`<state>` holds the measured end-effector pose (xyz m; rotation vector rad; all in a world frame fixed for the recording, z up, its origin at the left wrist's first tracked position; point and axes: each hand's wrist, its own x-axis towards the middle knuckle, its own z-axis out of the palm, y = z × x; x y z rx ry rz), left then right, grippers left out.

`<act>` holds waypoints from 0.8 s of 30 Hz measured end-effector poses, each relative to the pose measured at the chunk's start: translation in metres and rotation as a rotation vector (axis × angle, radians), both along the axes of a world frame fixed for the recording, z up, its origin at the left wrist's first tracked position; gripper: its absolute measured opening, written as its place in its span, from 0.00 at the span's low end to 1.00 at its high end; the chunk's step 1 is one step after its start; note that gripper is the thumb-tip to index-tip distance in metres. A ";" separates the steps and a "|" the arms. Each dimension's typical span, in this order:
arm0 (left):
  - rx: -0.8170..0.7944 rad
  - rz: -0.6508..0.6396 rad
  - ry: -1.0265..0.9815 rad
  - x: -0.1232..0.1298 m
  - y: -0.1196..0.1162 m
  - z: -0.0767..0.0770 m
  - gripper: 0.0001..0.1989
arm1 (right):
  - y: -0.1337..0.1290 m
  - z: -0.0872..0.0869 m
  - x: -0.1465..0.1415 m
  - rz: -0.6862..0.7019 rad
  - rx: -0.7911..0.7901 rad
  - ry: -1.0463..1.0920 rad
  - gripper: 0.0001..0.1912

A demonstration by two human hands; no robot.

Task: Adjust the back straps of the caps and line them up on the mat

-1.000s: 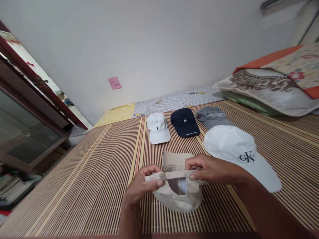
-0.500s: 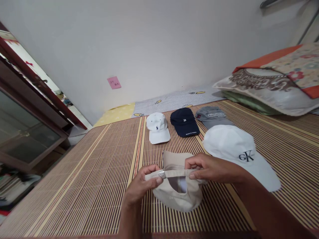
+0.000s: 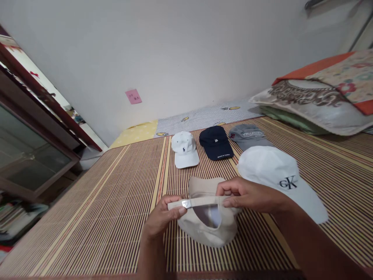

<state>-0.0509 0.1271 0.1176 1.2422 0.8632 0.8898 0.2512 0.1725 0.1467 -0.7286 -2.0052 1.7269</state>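
A beige cap [image 3: 208, 231] is held low over the striped mat, its back opening towards me and its brim pointing away. My left hand [image 3: 161, 217] pinches the left end of its back strap, beside a small metal buckle [image 3: 186, 203]. The strap's right end is gripped between the thumb and fingers of my right hand [image 3: 244, 196]. Beyond them lie a small white cap [image 3: 185, 149], a navy cap [image 3: 216, 143] and a grey cap [image 3: 249, 136]. A larger white cap with black letters [image 3: 271, 167] rests just behind my right hand.
The striped mat [image 3: 116, 202] covers the bed. Pillows [image 3: 314, 97] are stacked at the right back. A pink note [image 3: 133, 96] is on the wall. At the left stand a glass-fronted cabinet [image 3: 32, 163] and a pile of books [image 3: 14, 217].
My left hand has shifted slightly left with the strap end and buckle. The strap looks more stretched, and the cap's back opening appears a little wider.
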 end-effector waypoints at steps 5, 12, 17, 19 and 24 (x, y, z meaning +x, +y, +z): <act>-0.029 0.001 0.059 -0.004 -0.001 -0.005 0.20 | 0.003 -0.004 0.004 -0.044 -0.006 0.028 0.23; 0.004 0.010 0.086 -0.004 0.002 -0.002 0.23 | 0.004 -0.010 0.007 -0.094 0.021 0.023 0.20; 0.089 0.100 0.139 -0.002 0.005 0.003 0.24 | 0.006 -0.009 0.010 -0.152 0.051 -0.008 0.20; 0.126 0.128 0.151 -0.002 0.006 0.004 0.24 | 0.007 -0.008 0.011 -0.197 0.075 -0.025 0.20; 0.198 0.077 0.172 -0.008 0.008 0.004 0.22 | 0.008 -0.005 0.013 -0.281 0.174 -0.069 0.18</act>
